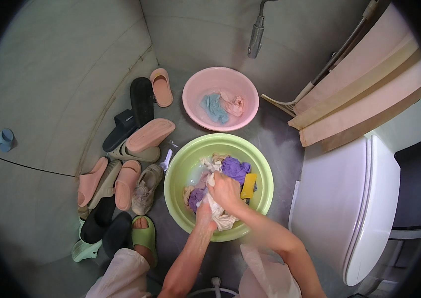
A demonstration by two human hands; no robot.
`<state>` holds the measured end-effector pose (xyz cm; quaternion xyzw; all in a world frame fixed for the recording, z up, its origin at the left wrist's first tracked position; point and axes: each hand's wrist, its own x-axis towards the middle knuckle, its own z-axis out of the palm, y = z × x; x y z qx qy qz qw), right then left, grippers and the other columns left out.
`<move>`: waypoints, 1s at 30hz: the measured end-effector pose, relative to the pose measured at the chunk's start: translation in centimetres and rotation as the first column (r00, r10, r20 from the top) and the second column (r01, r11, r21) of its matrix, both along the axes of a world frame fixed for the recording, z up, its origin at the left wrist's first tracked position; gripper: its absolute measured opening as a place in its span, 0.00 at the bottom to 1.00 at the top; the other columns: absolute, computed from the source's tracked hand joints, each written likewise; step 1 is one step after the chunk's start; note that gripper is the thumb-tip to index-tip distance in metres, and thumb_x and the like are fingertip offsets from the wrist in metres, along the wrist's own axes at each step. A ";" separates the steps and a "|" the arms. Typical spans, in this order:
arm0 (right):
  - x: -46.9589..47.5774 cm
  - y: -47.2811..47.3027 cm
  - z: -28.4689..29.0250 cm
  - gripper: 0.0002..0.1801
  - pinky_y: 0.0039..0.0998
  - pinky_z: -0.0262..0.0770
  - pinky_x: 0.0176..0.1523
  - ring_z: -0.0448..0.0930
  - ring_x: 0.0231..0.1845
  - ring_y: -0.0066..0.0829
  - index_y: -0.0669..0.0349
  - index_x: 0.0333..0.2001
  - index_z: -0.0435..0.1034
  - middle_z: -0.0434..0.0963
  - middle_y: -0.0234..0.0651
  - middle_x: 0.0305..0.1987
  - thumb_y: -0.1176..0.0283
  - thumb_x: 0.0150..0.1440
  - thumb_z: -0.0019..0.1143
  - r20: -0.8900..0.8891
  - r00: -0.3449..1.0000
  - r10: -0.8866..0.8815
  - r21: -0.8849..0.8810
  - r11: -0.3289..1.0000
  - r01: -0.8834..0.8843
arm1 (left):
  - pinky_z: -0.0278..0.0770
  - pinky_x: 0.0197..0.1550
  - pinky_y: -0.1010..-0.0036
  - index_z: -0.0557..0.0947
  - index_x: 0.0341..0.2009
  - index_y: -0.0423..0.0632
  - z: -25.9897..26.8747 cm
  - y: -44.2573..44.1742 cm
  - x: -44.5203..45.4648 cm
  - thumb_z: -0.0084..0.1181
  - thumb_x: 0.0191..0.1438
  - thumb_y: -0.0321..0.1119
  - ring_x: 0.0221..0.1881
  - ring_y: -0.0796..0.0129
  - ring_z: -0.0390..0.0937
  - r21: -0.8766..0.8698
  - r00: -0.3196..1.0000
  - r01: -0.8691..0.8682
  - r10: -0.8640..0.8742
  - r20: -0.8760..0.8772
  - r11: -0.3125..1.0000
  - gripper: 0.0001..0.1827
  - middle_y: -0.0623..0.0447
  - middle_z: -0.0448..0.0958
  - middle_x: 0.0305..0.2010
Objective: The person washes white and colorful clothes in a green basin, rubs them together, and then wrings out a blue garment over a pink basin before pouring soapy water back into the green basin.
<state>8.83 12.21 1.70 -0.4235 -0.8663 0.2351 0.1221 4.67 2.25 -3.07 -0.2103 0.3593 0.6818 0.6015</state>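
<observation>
A light green plastic basin (173, 208) stands on the floor right before me, with wet clothes and some cloudy water inside. Both hands are over it on one white cloth (222, 219). My left hand (205, 214) grips the lower part, and my right hand (223, 190) is shut on the upper part as a fist. Around them lie a purple cloth (236, 168), a darker purple cloth (195, 197) and pale cloths. A yellow bar (248, 186), perhaps laundry soap, rests on the clothes to the right of my right hand.
Behind the green basin stands a pink basin (195, 111) holding a blue cloth (216, 108) and a pink cloth (234, 105). Several slippers and a shoe (147, 189) crowd the left side. To the right are a white toilet (333, 208), a pink curtain (363, 85) and a floor squeegee (285, 104).
</observation>
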 end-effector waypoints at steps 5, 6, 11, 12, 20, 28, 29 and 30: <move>0.4 -8.0 1.8 0.15 0.42 0.76 0.32 0.78 0.26 0.47 0.64 0.34 0.70 0.76 0.44 0.27 0.69 0.42 0.61 -0.146 0.957 0.250 0.089 0.967 -0.239 | 0.74 0.53 0.65 0.70 0.56 0.46 -3.3 -2.1 -3.2 0.43 0.61 0.46 0.51 0.63 0.74 0.407 0.996 0.046 -0.073 0.051 0.912 0.23 0.52 0.73 0.54; 0.3 -8.8 1.8 0.16 0.42 0.76 0.35 0.78 0.26 0.48 0.65 0.34 0.71 0.77 0.43 0.27 0.68 0.43 0.61 -0.211 0.897 0.388 0.172 0.918 -0.357 | 0.73 0.53 0.64 0.70 0.56 0.46 -3.1 -2.1 -3.6 0.43 0.61 0.46 0.52 0.63 0.74 0.457 0.995 0.015 -0.060 0.083 0.889 0.23 0.51 0.73 0.54; 0.4 -0.8 -0.2 0.24 0.35 0.73 0.52 0.78 0.43 0.44 0.66 0.46 0.67 0.75 0.48 0.43 0.62 0.50 0.59 -0.171 0.982 -0.074 -0.410 0.912 -0.002 | 0.71 0.56 0.63 0.70 0.57 0.46 3.7 0.2 -0.3 0.43 0.61 0.46 0.53 0.61 0.73 0.168 0.992 -0.124 0.127 -0.010 0.978 0.24 0.50 0.73 0.54; 0.8 0.3 -1.7 0.26 0.35 0.69 0.56 0.76 0.52 0.43 0.65 0.52 0.65 0.72 0.53 0.51 0.60 0.54 0.57 -0.430 0.860 -0.275 -0.464 0.885 0.051 | 0.70 0.57 0.63 0.69 0.57 0.46 4.5 0.7 -0.9 0.43 0.61 0.46 0.53 0.61 0.73 0.207 0.989 -0.138 0.145 -0.019 0.969 0.24 0.50 0.73 0.54; 5.4 -5.6 -3.9 0.34 0.30 0.65 0.60 0.69 0.60 0.30 0.66 0.62 0.58 0.66 0.41 0.63 0.71 0.52 0.61 -0.468 0.855 -0.222 -0.700 0.684 -0.206 | 0.66 0.57 0.66 0.71 0.55 0.42 -0.4 3.5 -6.2 0.50 0.56 0.49 0.54 0.59 0.69 0.029 0.804 0.407 -0.342 -0.487 0.913 0.28 0.47 0.70 0.56; 8.1 1.0 11.6 0.19 0.25 0.72 0.49 0.77 0.45 0.22 0.68 0.47 0.71 0.78 0.33 0.45 0.79 0.49 0.57 -0.520 0.706 -0.481 -0.729 0.680 -0.073 | 0.57 0.61 0.61 0.78 0.48 0.45 -6.3 10.5 -7.0 0.57 0.50 0.54 0.59 0.50 0.61 -0.385 0.053 0.164 -0.398 -0.916 0.908 0.28 0.42 0.69 0.54; 8.3 1.3 12.6 0.19 0.25 0.72 0.49 0.77 0.45 0.22 0.68 0.47 0.71 0.78 0.33 0.45 0.79 0.49 0.57 -0.519 0.711 -0.474 -0.729 0.680 -0.080 | 0.57 0.61 0.61 0.78 0.48 0.45 -6.6 10.8 -7.6 0.57 0.50 0.54 0.59 0.50 0.61 -0.385 0.057 0.155 -0.397 -0.916 0.910 0.28 0.42 0.69 0.54; 9.2 1.9 13.6 0.20 0.25 0.71 0.50 0.76 0.46 0.22 0.70 0.47 0.70 0.78 0.35 0.45 0.80 0.48 0.57 -0.572 0.673 -0.469 -0.699 0.708 -0.101 | 0.56 0.61 0.61 0.76 0.50 0.46 -6.6 11.9 -7.1 0.57 0.50 0.55 0.59 0.49 0.61 -0.462 0.097 0.216 -0.490 -0.866 0.860 0.30 0.42 0.68 0.55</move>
